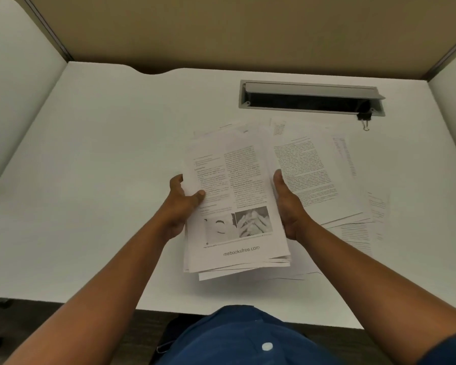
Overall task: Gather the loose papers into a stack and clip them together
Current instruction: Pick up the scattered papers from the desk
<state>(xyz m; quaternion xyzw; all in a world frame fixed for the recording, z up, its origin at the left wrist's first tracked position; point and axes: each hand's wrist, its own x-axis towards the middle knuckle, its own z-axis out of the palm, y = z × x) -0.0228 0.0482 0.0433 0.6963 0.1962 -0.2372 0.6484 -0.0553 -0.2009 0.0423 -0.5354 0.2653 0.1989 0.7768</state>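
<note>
The left hand (181, 198) grips the left edge of a partial stack of papers (234, 204), thumb curled over the top sheet and fingers underneath, while the right hand (287, 206) lies nearly flat against the stack's right edge with its fingers fairly straight, pressing more than clutching. The stack sits near the middle of the bench (103, 167), slightly toward its front edge, and its lower edges are fanned and uneven. More loose sheets (319, 175) lie spread beside it toward the right edge, some tucked under the stack. The likely trouble is that the ragged bottom sheets slip out if the stack is lifted or tapped with only one hand truly gripping, or that sheets beneath get dragged and creased. The binder clip (364, 118) rests at the back right, touching the rim of the open cable tray (311, 97); a careless nudge could tip it in. The recess looks dark, and its contents cannot be made out.
</note>
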